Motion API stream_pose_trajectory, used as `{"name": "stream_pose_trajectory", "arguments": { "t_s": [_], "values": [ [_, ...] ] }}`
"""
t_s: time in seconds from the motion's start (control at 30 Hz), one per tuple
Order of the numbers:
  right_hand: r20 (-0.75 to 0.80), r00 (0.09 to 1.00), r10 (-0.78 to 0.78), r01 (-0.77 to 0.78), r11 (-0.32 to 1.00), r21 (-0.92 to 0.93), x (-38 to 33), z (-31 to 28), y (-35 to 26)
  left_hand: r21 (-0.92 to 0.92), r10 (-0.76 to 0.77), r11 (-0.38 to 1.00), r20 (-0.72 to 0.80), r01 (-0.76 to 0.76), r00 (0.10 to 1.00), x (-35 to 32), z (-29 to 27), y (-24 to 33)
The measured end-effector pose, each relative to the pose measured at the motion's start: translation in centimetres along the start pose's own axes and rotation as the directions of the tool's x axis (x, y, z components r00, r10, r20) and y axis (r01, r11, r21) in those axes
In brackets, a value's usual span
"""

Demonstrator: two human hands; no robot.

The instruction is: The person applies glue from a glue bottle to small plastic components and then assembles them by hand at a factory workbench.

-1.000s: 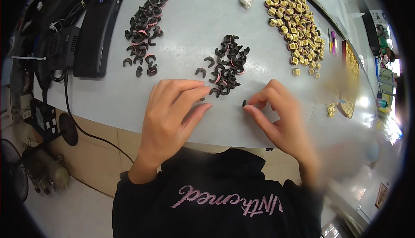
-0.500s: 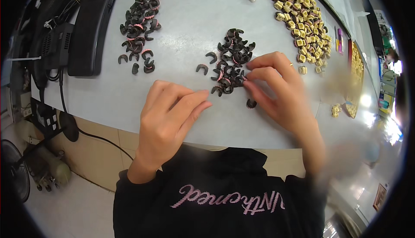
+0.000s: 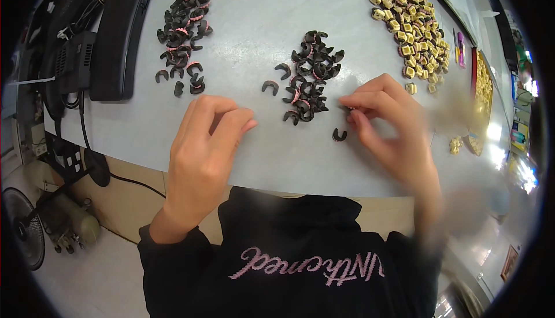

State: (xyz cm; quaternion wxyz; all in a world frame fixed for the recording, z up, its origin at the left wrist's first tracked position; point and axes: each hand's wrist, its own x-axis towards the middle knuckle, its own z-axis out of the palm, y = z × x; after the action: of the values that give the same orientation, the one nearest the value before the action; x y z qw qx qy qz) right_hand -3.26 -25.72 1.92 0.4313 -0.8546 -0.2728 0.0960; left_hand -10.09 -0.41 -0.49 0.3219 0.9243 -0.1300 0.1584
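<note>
Right hand at the near edge of the middle heap of small black C-shaped plastic clips, thumb and forefinger pinched together on what looks like one clip; the piece is mostly hidden and blurred, so its exact seating cannot be told. A single loose black clip lies on the pale grey tabletop just below those fingertips, apart from the heap. Left hand rests palm-down on the table, fingers loosely curled, holding nothing, well left of the heap. Judgement: the pinch wants to stay at the fingertips, wrist low, lifting one clip clear without dragging neighbours. A second heap of black clips sits far left beside a black power unit; yellow square blocks lie far right.
</note>
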Motion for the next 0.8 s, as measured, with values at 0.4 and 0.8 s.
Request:
{"name": "stream_pose_trajectory", "arguments": {
  "t_s": [0.4, 0.8],
  "values": [
    [-0.09, 0.988, -0.127, 0.109, 0.977, -0.182, 0.6, 0.2, 2.0, 0.017, 0.031, 0.999, -0.006, -0.031, 1.0, 0.5, -0.2, -0.3],
    [-0.16, 0.974, -0.158, 0.108, 0.953, -0.282, 0.7, 0.1, 2.4, -0.004, 0.15, 0.989, -0.015, -0.151, 0.989, 3.5, -0.2, -1.6]
  ]
}}
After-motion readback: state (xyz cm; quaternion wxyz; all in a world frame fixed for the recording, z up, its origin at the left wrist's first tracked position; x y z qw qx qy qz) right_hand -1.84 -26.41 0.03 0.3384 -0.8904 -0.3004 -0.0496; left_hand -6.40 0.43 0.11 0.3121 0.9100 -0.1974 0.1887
